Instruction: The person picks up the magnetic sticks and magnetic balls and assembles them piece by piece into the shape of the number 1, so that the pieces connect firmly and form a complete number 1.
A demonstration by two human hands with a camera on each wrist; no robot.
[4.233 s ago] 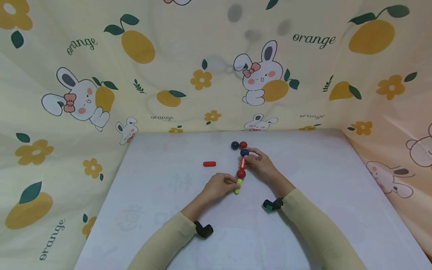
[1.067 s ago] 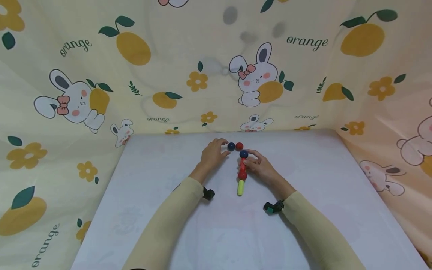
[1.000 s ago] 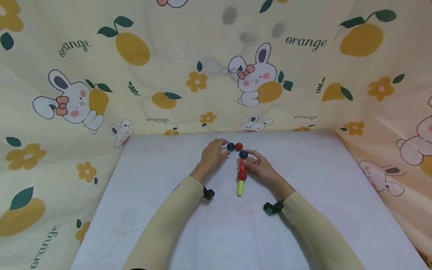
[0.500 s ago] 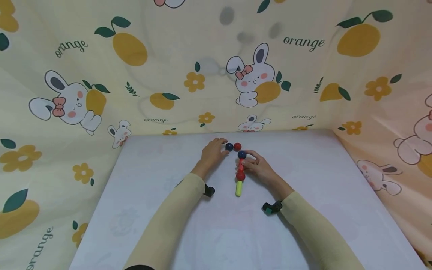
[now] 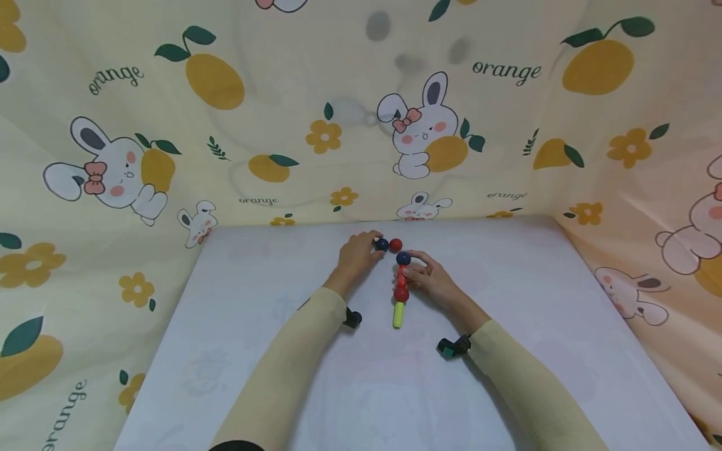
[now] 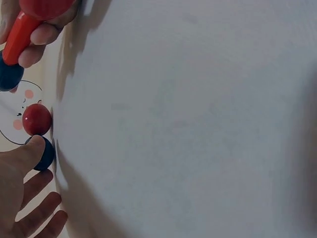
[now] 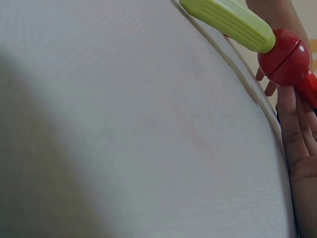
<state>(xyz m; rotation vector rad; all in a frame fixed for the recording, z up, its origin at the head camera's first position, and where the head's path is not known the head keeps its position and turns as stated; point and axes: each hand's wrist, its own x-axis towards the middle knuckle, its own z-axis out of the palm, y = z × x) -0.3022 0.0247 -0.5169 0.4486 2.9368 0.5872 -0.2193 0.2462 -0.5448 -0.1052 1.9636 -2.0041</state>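
Note:
My left hand [image 5: 356,255] pinches a dark blue ball [image 5: 381,245] between thumb and index finger at the back of the table. A red ball [image 5: 396,245] sits right beside it, touching or almost touching. My right hand [image 5: 437,280] holds a joined stick by its red rod [image 5: 402,275], partly hidden by the fingers. That stick has a second blue ball [image 5: 403,259] at its far end. Towards me follow a second red ball [image 5: 401,294] and a yellow-green rod [image 5: 398,315]. In the right wrist view the yellow-green ribbed rod [image 7: 233,22] meets the red ball [image 7: 285,57].
The white table [image 5: 479,388] ends at a cloth [image 5: 316,213] printed with rabbits and oranges, which rises behind and at both sides. Black wrist cameras [image 5: 454,346] hang from both sleeves. A dark round edge [image 5: 237,446] shows at the bottom.
Over the last seconds my left hand left the yellow-green rod and moved to the far blue ball, then closed on it. The loose red rod is out of sight. My right hand keeps its grip.

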